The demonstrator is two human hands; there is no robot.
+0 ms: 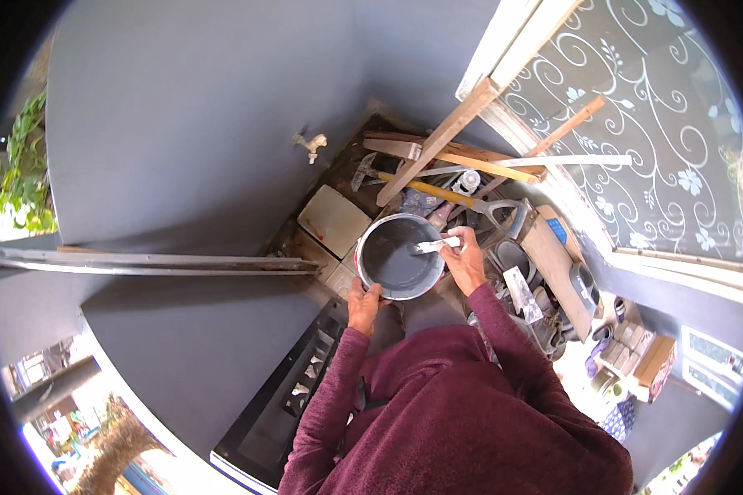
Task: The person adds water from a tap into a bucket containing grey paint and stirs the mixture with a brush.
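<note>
A round bucket (413,294) with a pale rim stands in front of my body, with dark grey paint (388,262) inside. My left hand (362,308) grips the bucket's near left rim, the thumb at the edge. On the right side my right hand (468,260) pinches a white-handled paintbrush (440,245). The brush lies across the bucket's opening, its tip over the paint; whether the bristles touch the surface I cannot tell. Long maroon sleeves cover both my forearms.
Grey walls meet beyond the bucket, with a tap (312,147) on the left one. Wooden planks (442,140) and a yellow-handled tool (442,193) lie in the corner. Shoes (513,257) pile up at the right, below a patterned window (636,124). Rails (157,264) jut from the left.
</note>
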